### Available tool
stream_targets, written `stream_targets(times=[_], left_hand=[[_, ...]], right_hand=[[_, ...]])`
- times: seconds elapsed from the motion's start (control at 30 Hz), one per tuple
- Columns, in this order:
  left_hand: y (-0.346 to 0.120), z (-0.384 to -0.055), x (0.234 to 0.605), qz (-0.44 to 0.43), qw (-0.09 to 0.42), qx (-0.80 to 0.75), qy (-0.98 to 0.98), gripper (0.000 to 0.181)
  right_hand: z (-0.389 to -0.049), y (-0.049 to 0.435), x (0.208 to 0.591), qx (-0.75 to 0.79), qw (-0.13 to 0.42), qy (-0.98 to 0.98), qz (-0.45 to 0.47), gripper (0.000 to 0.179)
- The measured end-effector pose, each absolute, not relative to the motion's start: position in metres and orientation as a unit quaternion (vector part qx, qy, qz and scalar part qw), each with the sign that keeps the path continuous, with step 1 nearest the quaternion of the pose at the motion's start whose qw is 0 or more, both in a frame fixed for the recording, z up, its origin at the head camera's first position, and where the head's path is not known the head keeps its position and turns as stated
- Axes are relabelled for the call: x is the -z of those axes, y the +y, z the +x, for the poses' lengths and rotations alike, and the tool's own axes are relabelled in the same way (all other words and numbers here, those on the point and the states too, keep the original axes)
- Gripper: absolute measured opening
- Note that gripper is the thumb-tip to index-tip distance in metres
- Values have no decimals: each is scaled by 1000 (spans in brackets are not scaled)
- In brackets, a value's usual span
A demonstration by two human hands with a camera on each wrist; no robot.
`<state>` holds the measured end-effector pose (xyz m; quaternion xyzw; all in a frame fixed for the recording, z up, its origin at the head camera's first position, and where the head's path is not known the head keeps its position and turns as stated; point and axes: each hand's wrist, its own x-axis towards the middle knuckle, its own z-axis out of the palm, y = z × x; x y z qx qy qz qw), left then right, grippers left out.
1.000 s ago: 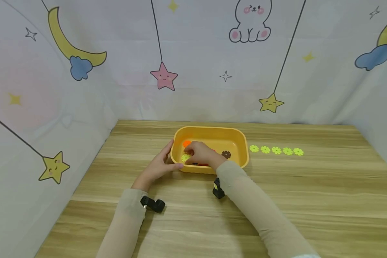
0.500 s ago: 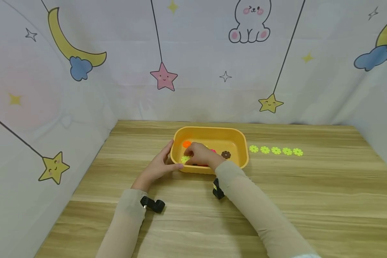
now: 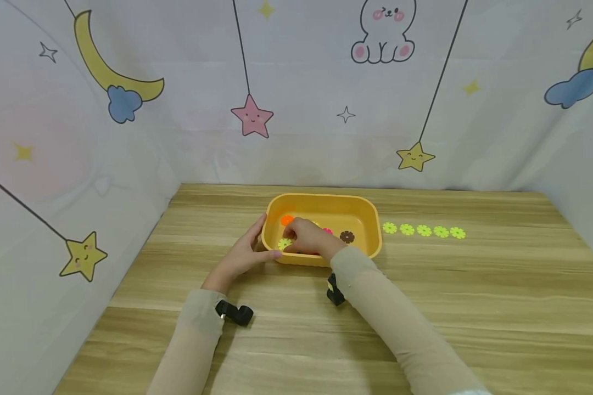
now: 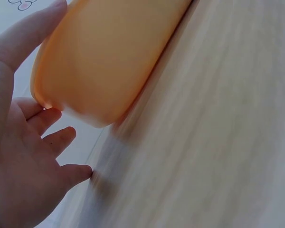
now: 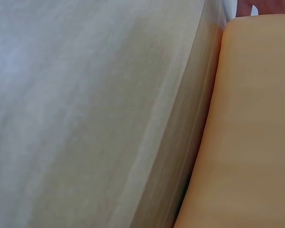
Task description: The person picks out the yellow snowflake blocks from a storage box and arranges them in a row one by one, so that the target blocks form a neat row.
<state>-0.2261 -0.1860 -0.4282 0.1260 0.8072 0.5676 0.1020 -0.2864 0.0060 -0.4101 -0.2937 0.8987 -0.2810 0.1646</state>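
An orange-yellow plastic tub (image 3: 336,203) stands on the wooden table. At its left end my left hand (image 3: 242,255) rests on the wall, with the thumb on the near rim and the other fingers along the outside; the left wrist view shows this hand (image 4: 33,156) spread against the tub (image 4: 109,52). My right hand (image 3: 306,236) reaches inside, fingers curled down, and its thumb and index finger pinch a yellow-green snowflake disc (image 3: 284,244). An orange disc (image 3: 286,220), a pink disc (image 3: 327,232) and a brown disc (image 3: 347,237) lie nearby in the tub. My right hand hides other pieces.
Right of the tub, several yellow-green discs (image 3: 424,230) lie in a straight row on the table (image 3: 474,307). A white curtain (image 3: 306,153) with printed stars and moons hangs behind and beside the table. Black wrist cameras (image 3: 234,312) sit on both sleeves.
My right hand's index finger has come down a little, closer to the thumb, at the yellow-green disc. The left hand, the tub and the row of discs stay where they were.
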Motion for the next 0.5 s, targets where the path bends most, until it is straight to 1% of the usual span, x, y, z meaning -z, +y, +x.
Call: stream_targets(times=[0.2, 0.5], left_hand=[[-185, -225, 428, 128, 100, -567, 807, 101], [-186, -225, 428, 120, 99, -557, 816, 105]], right_hand=[[-286, 7, 410, 290, 156, 896, -296, 28], [-285, 7, 411, 295, 158, 897, -289, 29]])
